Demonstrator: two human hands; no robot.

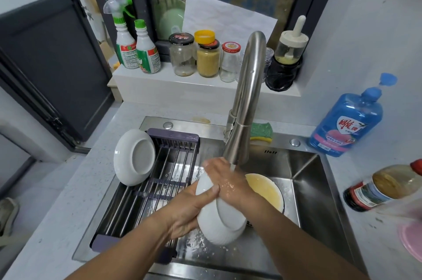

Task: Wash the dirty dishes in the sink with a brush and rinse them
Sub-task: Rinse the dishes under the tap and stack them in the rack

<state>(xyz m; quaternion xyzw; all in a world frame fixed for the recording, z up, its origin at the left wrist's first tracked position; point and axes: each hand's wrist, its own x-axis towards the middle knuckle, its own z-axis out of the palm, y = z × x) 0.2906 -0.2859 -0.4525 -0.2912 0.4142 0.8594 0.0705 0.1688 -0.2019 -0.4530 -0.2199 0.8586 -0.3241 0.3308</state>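
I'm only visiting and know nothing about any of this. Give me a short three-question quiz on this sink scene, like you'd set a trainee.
1. True or false: the right hand holds a brush.
2. Where is the white plate? A) leaning in the drying rack B) flat on the sink floor C) on the windowsill
3. Fill in: the green sponge lies just behind the ____.

Key:
1. False. It lies bare on the white bowl, which the left hand grips.
2. A.
3. The faucet.
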